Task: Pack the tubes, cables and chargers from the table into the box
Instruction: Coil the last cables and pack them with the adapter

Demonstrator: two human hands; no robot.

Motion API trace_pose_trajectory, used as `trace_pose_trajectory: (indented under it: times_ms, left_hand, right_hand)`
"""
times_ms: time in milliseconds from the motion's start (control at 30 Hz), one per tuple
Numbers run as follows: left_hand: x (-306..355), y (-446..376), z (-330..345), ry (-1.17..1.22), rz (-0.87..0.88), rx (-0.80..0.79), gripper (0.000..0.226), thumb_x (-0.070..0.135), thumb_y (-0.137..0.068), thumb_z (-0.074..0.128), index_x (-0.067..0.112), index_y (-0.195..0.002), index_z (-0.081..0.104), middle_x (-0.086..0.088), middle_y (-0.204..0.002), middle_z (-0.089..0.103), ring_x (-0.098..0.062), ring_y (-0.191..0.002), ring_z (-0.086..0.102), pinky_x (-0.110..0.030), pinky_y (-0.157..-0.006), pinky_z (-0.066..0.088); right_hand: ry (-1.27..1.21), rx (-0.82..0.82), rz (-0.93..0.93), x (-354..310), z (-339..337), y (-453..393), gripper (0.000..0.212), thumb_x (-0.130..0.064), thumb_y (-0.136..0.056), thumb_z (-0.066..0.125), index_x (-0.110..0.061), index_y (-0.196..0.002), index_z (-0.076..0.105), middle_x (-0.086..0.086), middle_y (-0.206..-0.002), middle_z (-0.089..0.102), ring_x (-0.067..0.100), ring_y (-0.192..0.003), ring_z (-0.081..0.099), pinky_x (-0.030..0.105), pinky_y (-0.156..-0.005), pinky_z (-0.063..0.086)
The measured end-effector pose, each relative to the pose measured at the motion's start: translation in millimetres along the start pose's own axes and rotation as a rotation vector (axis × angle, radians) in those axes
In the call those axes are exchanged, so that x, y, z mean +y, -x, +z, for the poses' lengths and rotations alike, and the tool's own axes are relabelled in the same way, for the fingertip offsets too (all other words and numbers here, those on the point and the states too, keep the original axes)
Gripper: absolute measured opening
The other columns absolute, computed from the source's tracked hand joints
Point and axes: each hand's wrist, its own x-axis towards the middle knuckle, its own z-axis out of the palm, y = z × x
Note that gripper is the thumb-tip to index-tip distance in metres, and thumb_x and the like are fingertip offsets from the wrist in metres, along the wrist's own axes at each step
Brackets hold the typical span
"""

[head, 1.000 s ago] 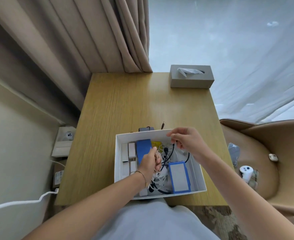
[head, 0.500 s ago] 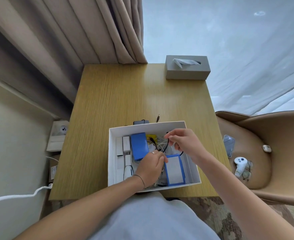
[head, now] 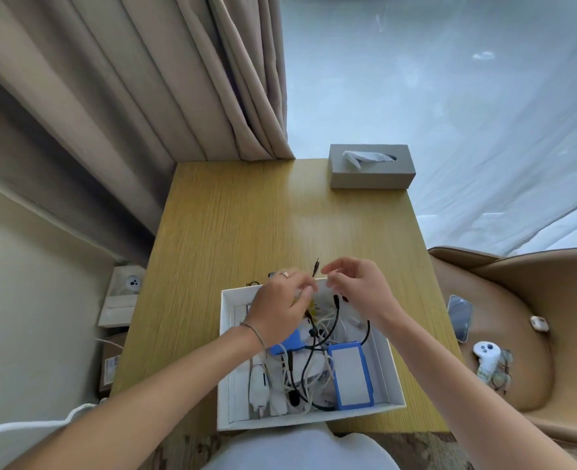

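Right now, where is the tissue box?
In the head view, the tissue box sits at the table's far right corner, beside the curtain, well beyond both hands and the white box.

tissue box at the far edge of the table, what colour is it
Grey tissue box, seen in the head view.

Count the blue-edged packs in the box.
2: one blue-framed pack at the box's near right, one blue pack mid-box, partly under the left hand. Cables may hide more.
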Motion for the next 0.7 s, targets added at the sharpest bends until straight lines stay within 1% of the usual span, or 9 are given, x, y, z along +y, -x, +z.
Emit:
trace_pose_trajectory:
  times_ms: [100,167,233,333,433,500,600,700]
  left_hand:
    - [-15,-32,-19,-0.072,-0.122,-0.035,0.017,0.022,-0.096,0.047,0.024,-0.099,0.064,0.006,-0.094,0.062,-0.013,-0.09,0.059,-0.04,-0.074,0.053]
    - [-28,-51,-28,-0.12,-0.244,-0.123,0.019,0.022,-0.096,0.046,0.024,-0.104,0.064,0.004,-0.1,0.064,-0.015,-0.092,0.06,-0.04,-0.077,0.055]
    - [-44,-67,-30,-0.165,-0.35,-0.226,0.021,0.021,-0.096,0.046,0.023,-0.107,0.064,0.002,-0.104,0.066,-0.017,-0.091,0.061,-0.038,-0.079,0.055]
    - [-66,-85,-22,-0.227,-0.436,-0.319,0.023,0.02,-0.095,0.046,0.024,-0.109,0.063,0.001,-0.109,0.066,-0.017,-0.09,0.062,-0.035,-0.078,0.055]
    - [-86,-97,-7,-0.273,-0.469,-0.402,0.023,0.023,-0.093,0.054,0.026,-0.115,0.06,0.001,-0.116,0.063,-0.018,-0.095,0.062,-0.038,-0.083,0.056]
    - [-97,-104,4,-0.302,-0.483,-0.488,0.032,0.028,-0.089,0.062,0.027,-0.121,0.057,0.001,-0.122,0.061,-0.019,-0.099,0.061,-0.038,-0.084,0.055]
    - [-108,-112,16,-0.349,-0.474,-0.607,0.052,0.037,-0.08,0.073,0.027,-0.127,0.053,-0.001,-0.128,0.057,-0.021,-0.105,0.059,-0.034,-0.077,0.051]
    - [-113,-120,23,-0.376,-0.427,-0.673,0.064,0.04,-0.072,0.079,0.027,-0.129,0.052,-0.002,-0.127,0.055,-0.02,-0.099,0.056,-0.033,-0.07,0.047]
  right_hand:
    - [0.057,0.006,-0.022,-8,0,-18,0.014,-0.016,-0.091,0.063,-0.023,-0.096,0.075,-0.005,-0.086,0.076,0.007,-0.083,0.07,0.025,-0.072,0.053]
    - [0.079,0.005,-0.009,-12,0,-31,0.015,-0.016,-0.092,0.062,-0.023,-0.097,0.074,-0.005,-0.09,0.076,0.007,-0.087,0.069,0.025,-0.072,0.049]
    - [0.108,0.002,0.002,-15,1,-43,0.015,-0.016,-0.093,0.061,-0.024,-0.097,0.074,-0.006,-0.093,0.075,0.005,-0.09,0.068,0.022,-0.07,0.047]
    - [0.131,-0.009,0.0,-15,3,-58,0.018,-0.014,-0.093,0.06,-0.023,-0.099,0.075,-0.009,-0.097,0.075,-0.001,-0.093,0.066,0.014,-0.07,0.044]
    - [0.127,-0.013,0.005,-11,4,-68,0.02,-0.013,-0.093,0.06,-0.023,-0.099,0.076,-0.012,-0.098,0.074,-0.005,-0.094,0.065,0.011,-0.072,0.043]
    - [0.109,-0.006,0.011,-7,5,-73,0.02,-0.013,-0.093,0.06,-0.023,-0.099,0.076,-0.013,-0.099,0.075,-0.003,-0.096,0.066,0.012,-0.076,0.044]
    - [0.093,0.001,0.028,0,4,-76,0.018,-0.012,-0.094,0.062,-0.022,-0.099,0.076,-0.012,-0.099,0.075,0.0,-0.097,0.066,0.018,-0.082,0.048]
    - [0.081,0.011,0.052,5,2,-77,0.018,-0.012,-0.094,0.061,-0.021,-0.099,0.076,-0.01,-0.097,0.076,0.004,-0.096,0.068,0.025,-0.085,0.051]
